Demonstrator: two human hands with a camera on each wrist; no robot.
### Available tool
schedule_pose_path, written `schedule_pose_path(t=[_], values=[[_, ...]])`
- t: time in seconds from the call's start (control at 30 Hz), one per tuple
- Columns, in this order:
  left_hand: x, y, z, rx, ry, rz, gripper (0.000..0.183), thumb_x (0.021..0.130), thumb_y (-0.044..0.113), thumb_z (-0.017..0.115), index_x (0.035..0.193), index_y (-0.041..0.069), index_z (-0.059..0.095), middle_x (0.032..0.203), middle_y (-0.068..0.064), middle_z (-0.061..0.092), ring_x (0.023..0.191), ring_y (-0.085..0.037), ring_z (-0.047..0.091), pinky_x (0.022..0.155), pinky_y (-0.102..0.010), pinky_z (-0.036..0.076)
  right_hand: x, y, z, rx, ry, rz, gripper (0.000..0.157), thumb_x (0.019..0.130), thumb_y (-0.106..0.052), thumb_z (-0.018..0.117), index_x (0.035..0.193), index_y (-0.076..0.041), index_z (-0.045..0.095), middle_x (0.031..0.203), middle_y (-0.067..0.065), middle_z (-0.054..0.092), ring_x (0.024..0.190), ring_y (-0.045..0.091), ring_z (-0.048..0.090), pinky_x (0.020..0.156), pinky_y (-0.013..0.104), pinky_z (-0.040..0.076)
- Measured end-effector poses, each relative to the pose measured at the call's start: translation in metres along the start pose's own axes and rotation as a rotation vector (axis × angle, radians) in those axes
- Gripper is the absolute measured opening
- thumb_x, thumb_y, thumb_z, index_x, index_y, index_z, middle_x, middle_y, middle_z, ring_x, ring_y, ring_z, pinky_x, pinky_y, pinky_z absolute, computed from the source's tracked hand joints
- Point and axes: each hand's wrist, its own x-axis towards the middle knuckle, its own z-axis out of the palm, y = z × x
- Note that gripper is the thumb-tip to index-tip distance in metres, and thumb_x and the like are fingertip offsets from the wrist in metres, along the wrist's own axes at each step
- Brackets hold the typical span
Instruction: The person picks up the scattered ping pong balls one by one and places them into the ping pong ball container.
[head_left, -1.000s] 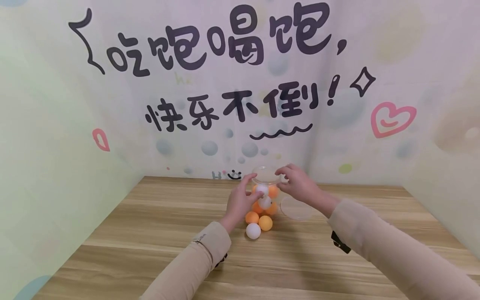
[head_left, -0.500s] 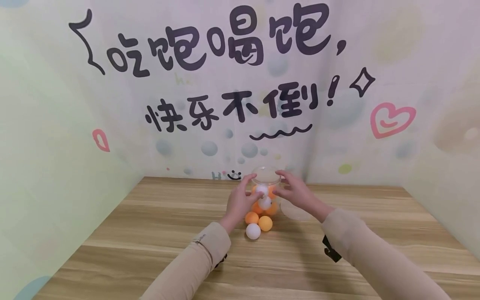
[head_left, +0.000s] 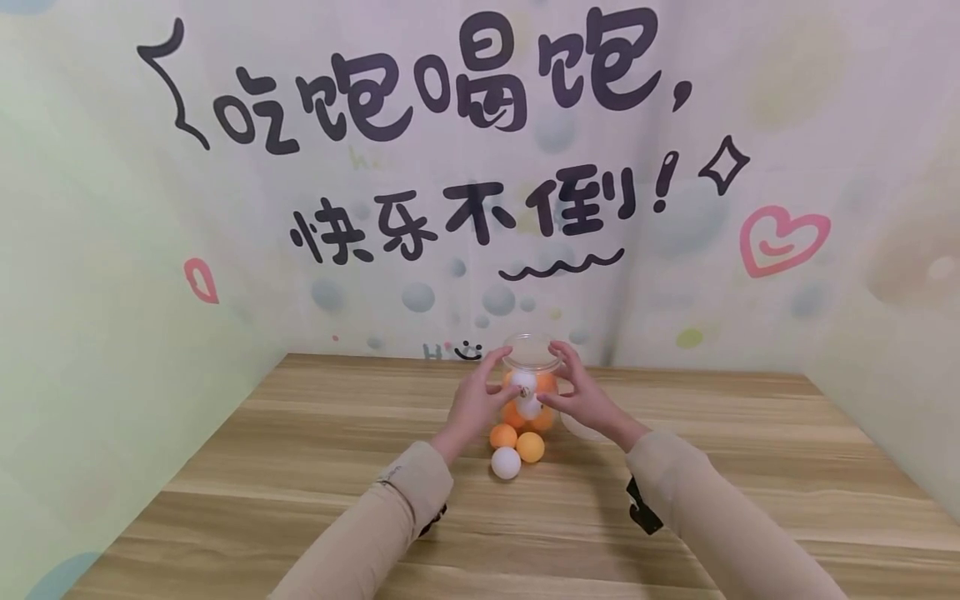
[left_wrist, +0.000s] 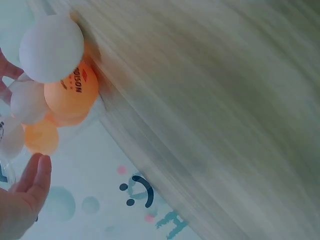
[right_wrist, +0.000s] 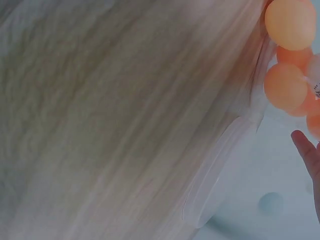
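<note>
A clear plastic jar (head_left: 531,367) stands on the table, holding several orange and white table tennis balls (head_left: 525,383). From its left side my left hand (head_left: 478,404) grips it, fingers up near the rim and thumb across the front. My right hand (head_left: 592,400) holds the opposite side the same way, the two thumbs nearly meeting. In front of the jar lie three loose balls: an orange ball (head_left: 503,437), a yellower orange ball (head_left: 531,447) and a white ball (head_left: 506,463). Printed lettering shows on an orange ball (left_wrist: 70,95) in the left wrist view.
Just right of the jar, a clear round lid (right_wrist: 215,175) lies on the wooden table (head_left: 300,467), partly hidden behind my right hand in the head view. A printed cloth backdrop (head_left: 405,317) rises close behind the jar, with more walls on both sides.
My right hand has come in leftward and settled round the jar's right side, its thumb now across the front. The left hand, jar and loose balls stay nearly where they were.
</note>
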Motion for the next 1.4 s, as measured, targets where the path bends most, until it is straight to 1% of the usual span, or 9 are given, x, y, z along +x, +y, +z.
schedule_pose_path(t=[0.17,0.23,0.3,0.4,0.5,0.67,0.8,0.93,1.4], values=[[-0.002,-0.006,-0.008,-0.049,-0.068,0.007,0.082,0.083,0.011,0.067,0.147,0.019,0.016,0.143,-0.017,0.035,0.099,-0.033,0.062,0.081,-0.035,0.053,0.000,0.001,0.000,0.024,0.007,0.005,0.079,0.083,-0.008,0.067,0.142,-0.011,0.014,0.148,0.022,0.017,0.126,0.045,0.035,0.088,0.056,0.044],[-0.005,-0.007,-0.011,-0.035,-0.080,-0.012,0.082,0.082,0.013,0.068,0.146,0.015,0.017,0.140,-0.021,0.037,0.097,-0.033,0.062,0.079,-0.035,0.053,0.000,0.001,0.000,0.034,0.009,0.010,0.079,0.082,-0.008,0.067,0.142,-0.011,0.015,0.148,0.022,0.017,0.126,0.044,0.035,0.088,0.055,0.044],[-0.009,-0.007,-0.013,0.001,-0.092,-0.033,0.074,0.082,0.014,0.069,0.142,0.009,0.026,0.133,-0.023,0.044,0.093,-0.032,0.062,0.077,-0.035,0.053,0.001,0.003,0.000,0.035,0.015,0.011,0.078,0.082,-0.010,0.068,0.141,-0.012,0.017,0.148,0.021,0.019,0.126,0.043,0.036,0.088,0.054,0.045],[-0.016,-0.007,-0.016,0.114,-0.143,-0.029,0.054,0.081,0.015,0.070,0.128,0.004,0.046,0.118,-0.020,0.055,0.089,-0.028,0.060,0.073,-0.033,0.052,0.001,0.005,0.000,0.031,0.024,0.008,0.078,0.081,-0.012,0.069,0.141,-0.013,0.019,0.148,0.019,0.021,0.125,0.041,0.038,0.088,0.052,0.046],[-0.025,-0.007,-0.018,0.251,-0.249,-0.003,0.038,0.080,0.016,0.071,0.114,0.004,0.058,0.105,-0.015,0.060,0.088,-0.025,0.057,0.069,-0.031,0.050,0.001,0.006,0.000,0.030,0.032,0.001,0.077,0.081,-0.014,0.070,0.140,-0.015,0.020,0.148,0.018,0.022,0.124,0.041,0.039,0.088,0.051,0.046],[-0.037,-0.005,-0.015,0.511,-0.425,0.051,0.030,0.078,0.022,0.073,0.105,0.013,0.063,0.095,-0.003,0.060,0.083,-0.016,0.054,0.069,-0.026,0.045,0.001,0.006,0.000,0.025,0.036,0.003,0.077,0.081,-0.014,0.070,0.140,-0.016,0.021,0.147,0.017,0.023,0.124,0.040,0.039,0.088,0.050,0.047],[-0.044,-0.006,-0.009,0.608,-0.459,0.094,0.027,0.076,0.021,0.074,0.101,0.016,0.064,0.092,0.001,0.058,0.080,-0.012,0.050,0.073,-0.025,0.044,0.000,0.007,0.000,0.021,0.041,0.002,0.077,0.081,-0.014,0.070,0.140,-0.016,0.021,0.147,0.018,0.024,0.124,0.041,0.039,0.088,0.050,0.047],[-0.047,-0.007,-0.006,0.612,-0.456,0.095,0.025,0.074,0.016,0.074,0.097,0.015,0.065,0.090,0.001,0.056,0.079,-0.012,0.048,0.072,-0.024,0.043,0.000,0.006,0.000,0.028,0.042,-0.004,0.076,0.081,-0.014,0.070,0.139,-0.015,0.022,0.146,0.018,0.025,0.123,0.041,0.040,0.087,0.050,0.047],[-0.048,-0.007,-0.005,0.498,-0.486,0.064,0.024,0.072,0.008,0.074,0.093,0.012,0.063,0.085,0.003,0.057,0.077,-0.009,0.047,0.069,-0.022,0.043,0.000,0.008,0.000,0.024,0.044,0.000,0.077,0.081,-0.014,0.070,0.140,-0.016,0.021,0.147,0.017,0.025,0.122,0.040,0.041,0.088,0.049,0.047]])
